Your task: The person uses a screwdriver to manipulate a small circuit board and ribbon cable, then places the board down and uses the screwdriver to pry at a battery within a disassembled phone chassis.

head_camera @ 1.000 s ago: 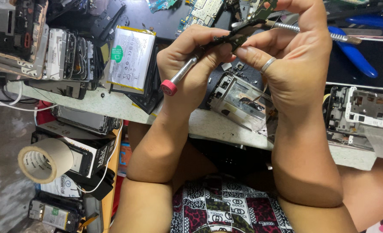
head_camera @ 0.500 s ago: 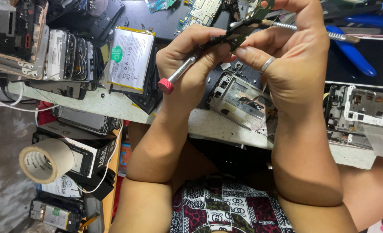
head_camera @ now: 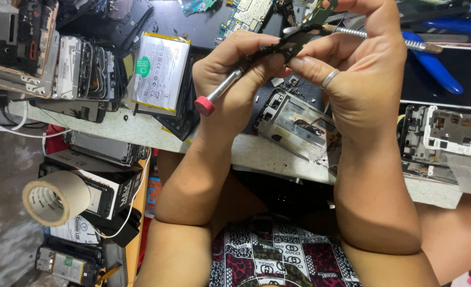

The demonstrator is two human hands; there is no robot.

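Thin green circuit board [head_camera: 294, 47], likely light and brittle, pinched edgewise by right hand [head_camera: 363, 79]; left hand [head_camera: 235, 74] clamps screwdriver [head_camera: 219, 93].

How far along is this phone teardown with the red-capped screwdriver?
Done, it seems: the opened metal phone frame lies stripped on the bench edge, and a white flat battery sits apart. In hand: the left hand drives a slim red-capped metal screwdriver into a small dark circuit part pinched by the right hand. Left: that part is still being worked; another open phone frame waits at right.
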